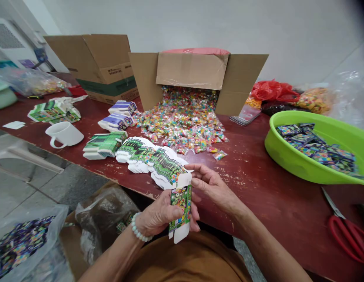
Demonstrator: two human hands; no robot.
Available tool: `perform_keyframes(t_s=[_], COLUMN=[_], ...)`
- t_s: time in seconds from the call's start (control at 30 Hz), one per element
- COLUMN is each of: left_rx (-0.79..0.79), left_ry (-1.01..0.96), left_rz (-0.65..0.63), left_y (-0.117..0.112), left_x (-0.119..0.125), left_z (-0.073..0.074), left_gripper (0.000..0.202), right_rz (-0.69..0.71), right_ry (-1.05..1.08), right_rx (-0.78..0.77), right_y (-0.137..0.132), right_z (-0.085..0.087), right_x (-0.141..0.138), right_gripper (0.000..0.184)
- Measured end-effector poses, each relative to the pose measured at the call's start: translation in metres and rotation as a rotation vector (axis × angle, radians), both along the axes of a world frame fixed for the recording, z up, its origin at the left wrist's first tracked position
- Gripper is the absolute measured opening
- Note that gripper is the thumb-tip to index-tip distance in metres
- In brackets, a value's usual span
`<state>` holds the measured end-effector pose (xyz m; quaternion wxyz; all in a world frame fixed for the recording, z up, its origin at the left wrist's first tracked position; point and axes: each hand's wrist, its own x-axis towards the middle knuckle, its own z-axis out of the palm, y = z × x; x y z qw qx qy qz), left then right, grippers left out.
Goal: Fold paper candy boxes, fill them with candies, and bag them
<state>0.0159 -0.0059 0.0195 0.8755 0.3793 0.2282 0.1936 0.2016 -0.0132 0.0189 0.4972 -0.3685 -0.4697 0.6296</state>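
My left hand (162, 213) is closed around a small green printed carton (179, 203), thumb across its front and fingers behind it. White flaps stand out at the carton's top and bottom. Beside the top flap is my right hand (215, 188), its fingers apart and lightly bent, the thumb at or very near the flap's edge. Just beyond both hands, a fanned row of flat green cartons (152, 158) lies on the dark red table (243, 156). A heap of small wrapped candy packets (182, 125) spills toward it from a cardboard box (193, 72).
At the right stand a lime green basin (302, 168) holding dark packets and red-handled scissors (346, 231). On the left are a white mug (65, 134), purple cartons (118, 120), stacked green cartons (104, 144) and another cardboard box (102, 70). A bag of packets (26, 239) sits below the table edge.
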Motion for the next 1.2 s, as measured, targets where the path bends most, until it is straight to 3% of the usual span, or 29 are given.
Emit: perform_keyframes(t_s=[0.13,0.27,0.33,0.4,0.47,0.53,0.6,0.8,0.97,1.2], left_rx=[0.010,0.037,0.077,0.124,0.144,0.152,0.176,0.307,0.362,0.294], left_ry=[0.014,0.020,0.015,0.025,0.043,0.071,0.095,0.141,0.172,0.151], left_rz=[0.042,0.053,0.044,0.015,0.030,0.079,0.085,-0.107,-0.104,-0.123], left_y=[-0.002,-0.003,-0.003,-0.004,-0.005,-0.005,-0.005,0.004,0.013,0.014], left_x=[0.002,0.004,0.005,0.006,0.006,0.006,0.005,-0.004,-0.009,-0.009], left_z=[0.007,0.012,0.013,0.013,0.010,0.007,0.003,-0.003,-0.007,-0.007], left_gripper=[0.048,0.044,0.045,0.047,0.048,0.045,0.044,0.050,0.048,0.053], right_rz=[-0.003,-0.031,-0.177,-0.399,-0.481,-0.407,-0.295,-0.108,0.006,-0.069], right_ry=[0.059,-0.042,-0.235,-0.508,-0.757,-0.908,-0.959,-0.898,-0.834,-0.817], right_rx=[0.004,0.066,0.192,0.412,0.620,0.711,0.698,0.585,0.583,0.591], right_y=[-0.007,-0.013,-0.018,-0.023,-0.027,-0.030,-0.032,-0.034,-0.035,-0.035], right_z=[-0.001,0.003,0.007,0.012,0.018,0.024,0.028,0.030,0.032,0.031], right_x=[0.000,-0.002,-0.004,-0.005,-0.006,-0.006,-0.006,0.002,0.008,0.009], right_gripper=[0.043,0.043,0.044,0.039,0.030,0.025,0.025,0.026,0.020,0.038])
